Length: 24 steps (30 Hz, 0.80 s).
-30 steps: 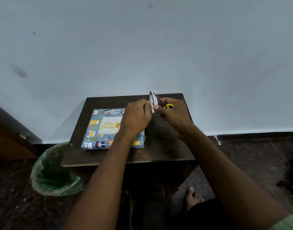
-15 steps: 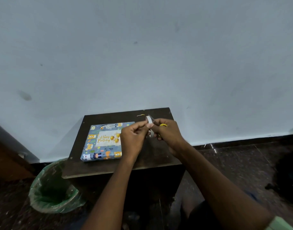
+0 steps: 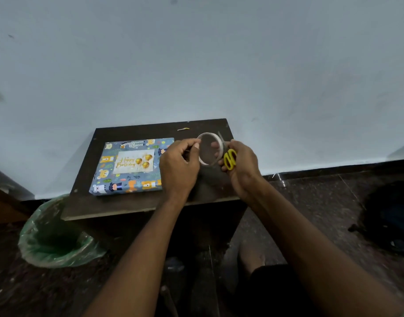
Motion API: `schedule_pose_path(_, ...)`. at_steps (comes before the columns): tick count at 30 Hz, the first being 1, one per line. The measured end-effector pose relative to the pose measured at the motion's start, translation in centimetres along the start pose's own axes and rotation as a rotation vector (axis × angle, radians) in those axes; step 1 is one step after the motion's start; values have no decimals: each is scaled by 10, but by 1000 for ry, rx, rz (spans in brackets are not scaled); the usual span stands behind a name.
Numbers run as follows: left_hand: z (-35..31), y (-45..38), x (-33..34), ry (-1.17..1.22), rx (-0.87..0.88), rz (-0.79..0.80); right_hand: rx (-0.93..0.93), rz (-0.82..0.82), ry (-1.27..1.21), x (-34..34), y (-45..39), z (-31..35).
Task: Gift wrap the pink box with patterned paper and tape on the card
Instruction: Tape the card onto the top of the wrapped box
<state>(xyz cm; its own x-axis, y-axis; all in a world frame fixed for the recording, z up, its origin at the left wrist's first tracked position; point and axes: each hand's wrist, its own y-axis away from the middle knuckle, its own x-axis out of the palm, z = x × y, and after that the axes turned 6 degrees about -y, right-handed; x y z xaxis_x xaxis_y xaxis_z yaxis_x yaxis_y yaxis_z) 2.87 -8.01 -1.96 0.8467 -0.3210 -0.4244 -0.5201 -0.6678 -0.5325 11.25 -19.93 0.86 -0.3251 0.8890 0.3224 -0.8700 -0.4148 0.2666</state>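
Observation:
The box (image 3: 109, 179), wrapped in blue animal-patterned paper, lies flat on the left part of the small dark table (image 3: 118, 207). A white "Happy Birthday" card (image 3: 133, 161) rests on its top face. To the right of the box, above the table, my left hand (image 3: 179, 165) pinches the free end of the tape at the rim of a thin white tape roll (image 3: 211, 136). My right hand (image 3: 241, 165) grips the roll's right side together with small yellow-handled scissors (image 3: 230, 159). The scissor blades point up past the roll.
A bin lined with a green plastic bag (image 3: 56, 239) stands on the floor by the table's left front corner. A small yellow scrap (image 3: 183, 129) lies near the table's back edge. The wall rises right behind the table. A bare foot (image 3: 251, 255) shows under the table.
The roll has turned from edge-on to face-on, showing its ring. My left hand's fingers have shifted along the rim to the tape end. Both hands stay together right of the box.

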Motion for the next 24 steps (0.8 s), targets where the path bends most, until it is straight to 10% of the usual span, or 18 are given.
schedule_pose_path(13,-34,65,-25,-216,269,283,-387,-2,413,-83,51,-12)
schedule_pose_path(24,-43,114,-51,-372,236,440,-273,-104,218,-113,105,-41)
